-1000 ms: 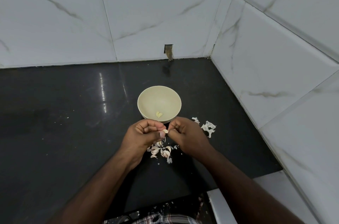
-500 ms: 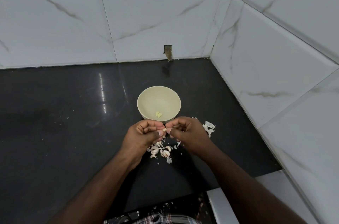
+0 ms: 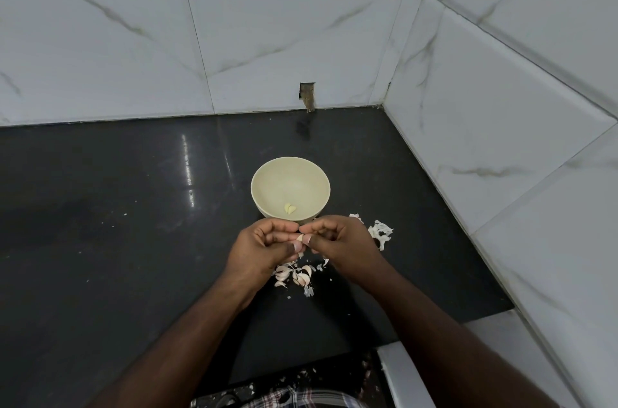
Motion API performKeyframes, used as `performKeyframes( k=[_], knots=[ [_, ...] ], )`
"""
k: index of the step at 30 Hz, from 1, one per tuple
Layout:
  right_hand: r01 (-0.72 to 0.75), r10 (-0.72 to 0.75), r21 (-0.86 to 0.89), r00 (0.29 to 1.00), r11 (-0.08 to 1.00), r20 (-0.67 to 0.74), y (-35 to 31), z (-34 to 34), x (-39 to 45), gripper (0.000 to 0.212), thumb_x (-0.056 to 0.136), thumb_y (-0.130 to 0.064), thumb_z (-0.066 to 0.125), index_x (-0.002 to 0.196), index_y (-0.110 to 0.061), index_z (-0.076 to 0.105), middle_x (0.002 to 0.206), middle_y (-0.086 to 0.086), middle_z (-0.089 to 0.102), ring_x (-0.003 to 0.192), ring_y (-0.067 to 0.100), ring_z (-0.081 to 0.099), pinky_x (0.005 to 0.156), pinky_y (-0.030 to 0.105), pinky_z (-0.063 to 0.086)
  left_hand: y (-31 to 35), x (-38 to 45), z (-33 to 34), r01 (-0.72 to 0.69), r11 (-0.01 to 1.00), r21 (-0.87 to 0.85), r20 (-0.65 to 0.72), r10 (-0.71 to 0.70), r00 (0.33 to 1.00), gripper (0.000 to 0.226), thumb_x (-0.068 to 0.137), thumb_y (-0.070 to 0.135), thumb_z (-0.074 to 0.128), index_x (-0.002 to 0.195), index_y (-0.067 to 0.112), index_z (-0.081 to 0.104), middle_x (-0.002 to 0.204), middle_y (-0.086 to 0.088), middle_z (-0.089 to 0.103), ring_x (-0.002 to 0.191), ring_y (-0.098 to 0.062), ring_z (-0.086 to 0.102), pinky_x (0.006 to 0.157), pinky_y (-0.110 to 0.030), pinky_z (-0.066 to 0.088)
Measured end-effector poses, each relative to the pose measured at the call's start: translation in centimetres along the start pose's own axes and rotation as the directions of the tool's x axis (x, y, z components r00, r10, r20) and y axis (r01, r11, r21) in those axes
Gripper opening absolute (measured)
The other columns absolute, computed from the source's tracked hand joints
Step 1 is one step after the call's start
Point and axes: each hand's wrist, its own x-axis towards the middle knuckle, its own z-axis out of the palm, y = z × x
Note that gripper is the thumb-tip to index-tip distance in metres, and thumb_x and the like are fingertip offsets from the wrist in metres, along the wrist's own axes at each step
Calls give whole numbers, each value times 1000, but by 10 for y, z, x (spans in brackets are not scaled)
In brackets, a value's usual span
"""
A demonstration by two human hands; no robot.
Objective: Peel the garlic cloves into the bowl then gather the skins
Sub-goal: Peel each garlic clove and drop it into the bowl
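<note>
Head view: garlic clove (image 3: 300,237) is being pinched between the two hands, just in front of the bowl's near rim and above the counter.
Left hand (image 3: 264,248): is curling its fingers round the clove, thumb pressing beside it.
Right hand (image 3: 337,242): is pinching the clove's tip with thumb and forefinger; over the last second it has been sliding leftward to meet the left hand, now covering more of the skins on its far side.
Meaning for the task: peeling of this clove is judged to be under way, not finished; gathering has not begun.
Bowl (image 3: 267,173): is standing upright on the counter, holding two peeled cloves (image 3: 289,208) near its front wall.
Near skins (image 3: 296,275): are lying loose on the counter beneath the hands.
Far skins (image 3: 381,232): are lying right of the bowl, partly hidden by the right hand.
Counter (image 3: 117,223): is showing small white flecks scattered well apart from the piles.
Obstacles: nothing is standing between hands and bowl; the scattered flecks are likely to be making gathering slower.
</note>
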Motion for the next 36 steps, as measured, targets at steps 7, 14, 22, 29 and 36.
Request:
performKeyframes(
  k=[7, 14, 22, 29, 36],
  knots=[
    [15, -14, -72, 1000, 997, 15, 3, -1, 0, 17, 86, -7, 72, 96, -22, 75, 74, -2, 71, 62, 9, 60, 66, 34, 53, -1, 2, -1, -10, 998, 59, 4, 10, 1000, 25, 80, -11, 74, 100, 2, 68, 85, -12, 76, 75, -17, 72, 69, -27, 59],
    [10, -8, -95, 1000, 995, 19, 7, 0, 1, 7, 87, -15, 71, 84, -21, 71, 74, 3, 73, 65, 25, 67, 69, 45, 58, -3, 2, 2, -5, 1000, 19, -20, 5, 1000, 24, 80, -12, 73, 99, 2, 68, 83, -12, 76, 76, -17, 73, 70, -27, 60],
    [-70, 67, 127, 997, 989, 29, 6, 3, 1, 11, 92, 3, 64, 87, -7, 66, 62, -3, 65, 56, 9, 59, 54, 21, 48, -4, 1, 4, 39, 987, -156, -43, -46, 998, 19, 82, -13, 69, 95, 1, 68, 84, -17, 73, 78, -23, 72, 70, -28, 61],
    [-76, 75, 122, 997, 990, 18, 7, 3, 1, 15, 92, 4, 63, 86, -9, 66, 65, -3, 65, 56, 8, 60, 54, 19, 49, -3, 2, 0, 51, 984, -172, -25, -56, 998, 19, 85, -8, 68, 102, 0, 69, 92, -19, 73, 88, -28, 74, 70, -27, 60],
    [-67, 67, -7, 998, 998, -20, 14, -8, 2, 17, 91, -3, 67, 85, -18, 67, 74, -1, 64, 64, 12, 64, 60, 23, 48, -3, 2, 3, 88, 984, -153, -37, -95, 995, 20, 91, -5, 63, 109, 2, 69, 85, -12, 76, 80, -19, 75, 67, -22, 59]
  ],
)
